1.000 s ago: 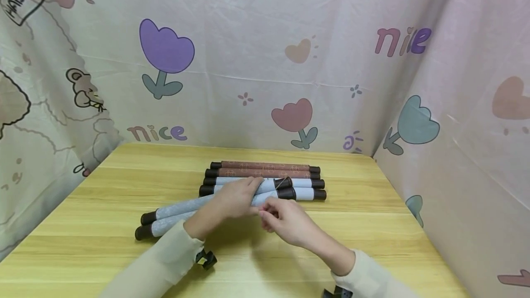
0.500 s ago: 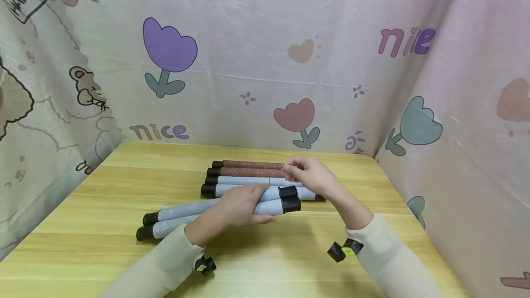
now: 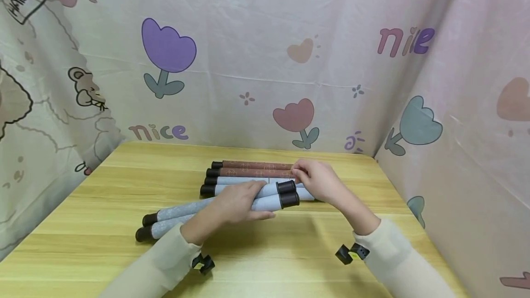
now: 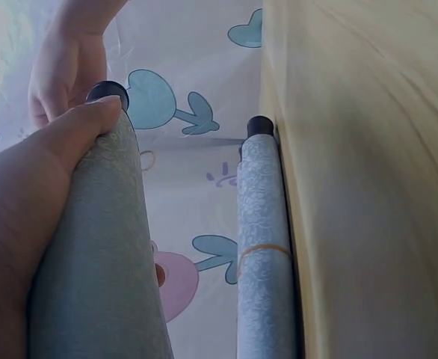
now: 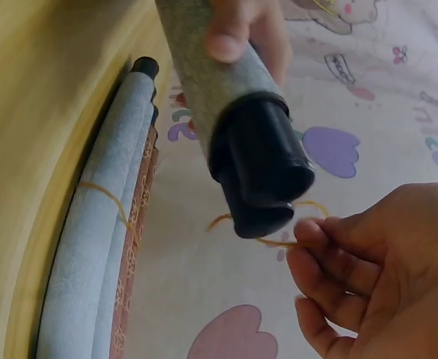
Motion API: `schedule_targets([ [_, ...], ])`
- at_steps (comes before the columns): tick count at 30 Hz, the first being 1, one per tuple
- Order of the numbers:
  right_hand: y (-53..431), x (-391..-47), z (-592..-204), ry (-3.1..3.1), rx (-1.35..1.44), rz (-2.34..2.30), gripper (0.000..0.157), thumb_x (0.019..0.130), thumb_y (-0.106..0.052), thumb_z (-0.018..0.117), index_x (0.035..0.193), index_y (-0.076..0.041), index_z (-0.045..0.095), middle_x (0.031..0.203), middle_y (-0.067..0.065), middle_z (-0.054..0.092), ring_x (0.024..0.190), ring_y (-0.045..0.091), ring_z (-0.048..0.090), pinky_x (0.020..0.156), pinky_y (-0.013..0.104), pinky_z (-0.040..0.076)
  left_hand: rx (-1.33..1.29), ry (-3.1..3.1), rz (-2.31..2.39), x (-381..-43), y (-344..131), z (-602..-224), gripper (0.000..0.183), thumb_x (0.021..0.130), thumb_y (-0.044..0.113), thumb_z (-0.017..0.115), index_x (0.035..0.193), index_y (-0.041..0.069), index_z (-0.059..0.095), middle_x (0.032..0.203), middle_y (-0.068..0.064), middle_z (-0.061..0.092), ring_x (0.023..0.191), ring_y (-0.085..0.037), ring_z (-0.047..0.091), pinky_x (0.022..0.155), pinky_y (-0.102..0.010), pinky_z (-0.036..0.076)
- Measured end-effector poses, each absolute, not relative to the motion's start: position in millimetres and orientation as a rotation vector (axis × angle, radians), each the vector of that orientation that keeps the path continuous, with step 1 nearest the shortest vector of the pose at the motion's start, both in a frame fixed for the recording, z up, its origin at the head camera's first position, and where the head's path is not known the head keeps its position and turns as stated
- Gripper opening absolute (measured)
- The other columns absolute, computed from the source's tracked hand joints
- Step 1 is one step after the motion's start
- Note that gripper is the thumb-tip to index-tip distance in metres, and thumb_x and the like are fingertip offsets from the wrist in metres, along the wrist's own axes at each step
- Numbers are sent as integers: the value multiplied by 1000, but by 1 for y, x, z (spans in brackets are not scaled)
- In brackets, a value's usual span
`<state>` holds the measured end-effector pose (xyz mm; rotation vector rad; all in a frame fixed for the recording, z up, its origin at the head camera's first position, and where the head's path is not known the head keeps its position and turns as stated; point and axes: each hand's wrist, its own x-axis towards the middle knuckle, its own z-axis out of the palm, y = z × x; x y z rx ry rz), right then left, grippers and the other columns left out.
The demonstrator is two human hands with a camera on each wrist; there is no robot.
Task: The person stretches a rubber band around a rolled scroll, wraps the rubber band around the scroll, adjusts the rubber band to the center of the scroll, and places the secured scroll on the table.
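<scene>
Two pale blue patterned scrolls (image 3: 267, 203) with black end caps lie side by side, their right ends raised off the table. My left hand (image 3: 232, 203) grips both from above near those ends, its thumb along the near side. Just past the caps, my right hand (image 3: 318, 180) pinches a thin yellow-brown rubber band (image 5: 279, 243) between thumb and forefinger. In the right wrist view the band forms a loop by the black caps (image 5: 267, 157); part of it is hidden behind them. Whether it goes round both caps I cannot tell.
Behind lie two more pale blue scrolls (image 3: 244, 180) and two brown patterned scrolls (image 3: 248, 172), parallel on the wooden table (image 3: 265, 261). A rubber band (image 5: 103, 191) crosses the blue ones. A printed curtain (image 3: 232, 59) encloses the table's back and sides.
My right hand has moved from the near side of the held scrolls up and right, to beyond their caps. My left hand keeps its grip; the raised ends dipped, then rose slightly.
</scene>
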<state>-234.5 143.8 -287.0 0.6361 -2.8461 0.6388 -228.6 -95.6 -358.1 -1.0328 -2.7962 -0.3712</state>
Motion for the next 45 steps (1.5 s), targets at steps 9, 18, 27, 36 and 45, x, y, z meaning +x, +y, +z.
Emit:
schedule_targets([
  [9,150,-243,-283,-2841,558,559,16,100,-21,56,102,-11,69,64,-4,53,55,13,44,53,31,37,-1075,-2794,-393,-227,-97,-359,87,84,73,55,141,9,47,119,-6,62,91,-17,60,74,-36,52],
  [18,154,-251,-277,-2883,589,621,17,100,-22,57,98,-13,71,75,-4,61,61,13,50,59,33,42,-1085,-2770,-385,-224,-96,-359,86,85,73,54,142,9,46,123,-8,61,95,-19,62,77,-38,53],
  [27,148,-249,-278,-2895,627,610,14,99,-20,60,93,-13,71,77,-2,65,64,12,53,61,32,45,-1086,-2772,-375,-225,-95,-360,87,85,73,53,143,9,45,126,-9,61,100,-21,62,79,-39,53],
  [36,152,-250,-272,-2895,625,594,12,97,-21,63,95,-14,72,78,-5,64,65,12,54,63,33,46,-1100,-2778,-346,-225,-96,-363,91,85,74,52,144,6,44,135,-13,56,118,-30,57,89,-44,52],
  [45,152,-252,-273,-2904,624,538,21,102,-20,54,95,-10,72,75,-2,63,64,13,53,65,35,46,-1110,-2756,-344,-225,-94,-365,88,85,72,55,141,6,46,132,-12,58,115,-29,59,86,-43,53],
])
